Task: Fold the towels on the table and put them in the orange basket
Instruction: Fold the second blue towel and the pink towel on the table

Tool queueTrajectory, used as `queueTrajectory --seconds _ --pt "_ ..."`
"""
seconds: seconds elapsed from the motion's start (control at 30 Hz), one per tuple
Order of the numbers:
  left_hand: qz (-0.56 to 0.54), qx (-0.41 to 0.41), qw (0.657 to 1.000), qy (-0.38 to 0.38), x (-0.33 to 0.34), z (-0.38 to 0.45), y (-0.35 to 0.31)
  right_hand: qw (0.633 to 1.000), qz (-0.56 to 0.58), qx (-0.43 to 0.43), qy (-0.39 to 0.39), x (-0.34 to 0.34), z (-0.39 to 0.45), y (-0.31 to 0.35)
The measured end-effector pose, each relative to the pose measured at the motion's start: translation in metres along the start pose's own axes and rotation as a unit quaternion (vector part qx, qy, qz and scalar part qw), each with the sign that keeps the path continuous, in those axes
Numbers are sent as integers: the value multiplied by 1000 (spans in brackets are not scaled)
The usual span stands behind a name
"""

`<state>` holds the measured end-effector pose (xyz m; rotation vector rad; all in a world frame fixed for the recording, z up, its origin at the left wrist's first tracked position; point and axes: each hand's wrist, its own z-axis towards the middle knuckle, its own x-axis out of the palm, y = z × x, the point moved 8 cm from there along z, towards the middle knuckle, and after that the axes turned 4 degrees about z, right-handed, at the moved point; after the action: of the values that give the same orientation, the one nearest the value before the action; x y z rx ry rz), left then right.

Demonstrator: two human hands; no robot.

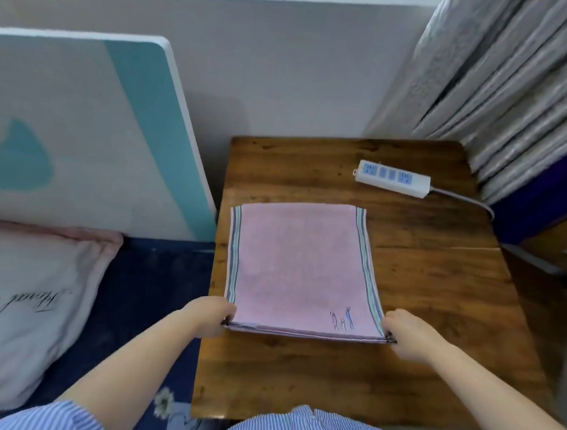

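A pink towel (pixel 299 267) with striped side borders and a small embroidered figure lies flat on the wooden table (pixel 422 295), folded double with its layered edge toward me. My left hand (pixel 213 315) pinches its near left corner. My right hand (pixel 403 333) pinches its near right corner. No orange basket is in view.
A white power strip (pixel 392 178) with its cable lies at the table's far right. Grey curtains (pixel 513 80) hang at the right. Left of the table are a white and teal board (pixel 77 128) and a pillow (pixel 18 294) on a dark blue bed.
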<state>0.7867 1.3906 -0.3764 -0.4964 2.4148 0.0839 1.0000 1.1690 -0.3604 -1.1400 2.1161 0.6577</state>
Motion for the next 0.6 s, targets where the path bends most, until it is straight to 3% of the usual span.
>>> queueTrajectory --seconds 0.13,0.3,0.5,0.6 --pt "-46 -6 999 4 16 -3 -1 999 29 -11 -24 3 -2 0" --pt "-90 -22 993 -67 17 -9 2 999 25 7 -42 9 -6 -7" --pt "22 -44 997 -56 42 -11 -11 998 -57 17 -29 40 -7 -1" --pt "68 -62 992 -89 40 -12 -20 997 -72 23 -17 52 -6 2"
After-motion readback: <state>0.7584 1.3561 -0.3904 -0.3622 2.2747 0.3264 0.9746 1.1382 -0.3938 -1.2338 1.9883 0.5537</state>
